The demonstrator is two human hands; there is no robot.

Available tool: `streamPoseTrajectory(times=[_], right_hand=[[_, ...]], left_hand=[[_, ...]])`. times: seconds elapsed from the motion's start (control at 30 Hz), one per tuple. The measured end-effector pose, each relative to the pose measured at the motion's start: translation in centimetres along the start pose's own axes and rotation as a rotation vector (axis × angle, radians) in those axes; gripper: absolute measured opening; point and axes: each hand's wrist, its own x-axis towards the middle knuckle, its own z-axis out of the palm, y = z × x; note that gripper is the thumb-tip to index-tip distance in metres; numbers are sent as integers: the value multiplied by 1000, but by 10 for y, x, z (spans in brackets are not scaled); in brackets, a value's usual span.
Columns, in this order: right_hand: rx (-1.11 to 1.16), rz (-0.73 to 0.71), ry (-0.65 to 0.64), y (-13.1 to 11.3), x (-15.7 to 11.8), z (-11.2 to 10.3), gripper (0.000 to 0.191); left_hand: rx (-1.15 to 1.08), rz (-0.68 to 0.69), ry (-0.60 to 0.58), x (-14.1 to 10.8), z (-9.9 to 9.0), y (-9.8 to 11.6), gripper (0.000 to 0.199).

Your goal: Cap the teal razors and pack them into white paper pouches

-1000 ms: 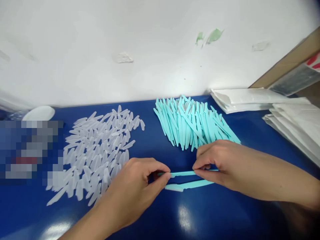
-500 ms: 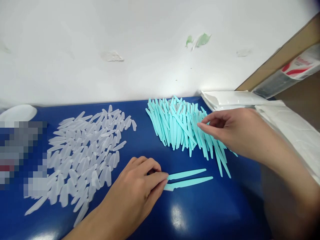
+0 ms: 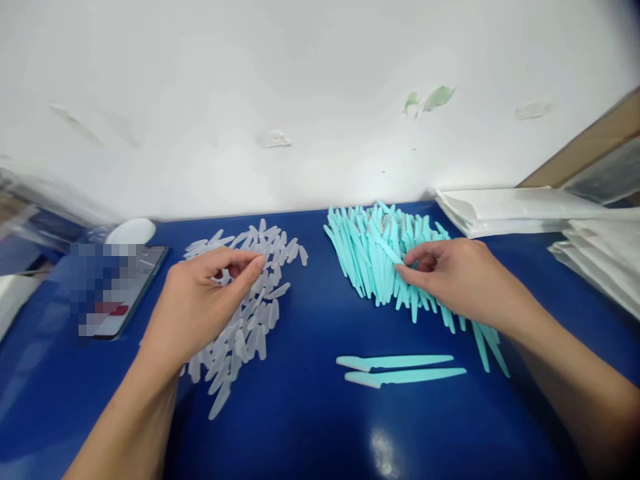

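My left hand (image 3: 210,293) is over the heap of translucent white blade caps (image 3: 250,327), thumb and forefinger pinched together; whether anything is between them I cannot make out. At the pile of turquoise eyebrow razors (image 3: 360,260), my right hand (image 3: 445,273) has its thumb and fingers closed on the end of one slanting eyebrow razor (image 3: 385,245). Two separate razors lie side by side nearer me: an upper razor (image 3: 410,361) and a lower razor (image 3: 420,377), both with their wider ends to the left.
A phone (image 3: 137,290), partly blurred out, lies on the blue table (image 3: 300,427) at the left, beside a white round object (image 3: 133,231). White folded packaging (image 3: 510,207) is at the back right, near a cardboard edge (image 3: 575,143). A white wall (image 3: 320,87) bounds the back.
My left hand has let go of the two razors in front and moved up and left over the caps. My right fingers have closed on a razor in the pile. The view has shifted left.
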Motion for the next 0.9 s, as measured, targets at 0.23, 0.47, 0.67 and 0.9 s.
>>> streamPoseTrajectory(times=[0.23, 0.47, 0.67, 0.9], right_hand=[[332, -55, -122, 13, -8, -14, 31], [551, -133, -585, -4, -21, -12, 19], [570, -90, -664, 0, -19, -11, 30], [596, -69, -713, 7, -18, -9, 35]], left_hand=[[190, 84, -335, 0, 12, -10, 30], [154, 202, -296, -4, 19, -5, 27], [-230, 166, -419, -13, 12, 9, 21], [-479, 23, -473, -17, 17, 8, 21]])
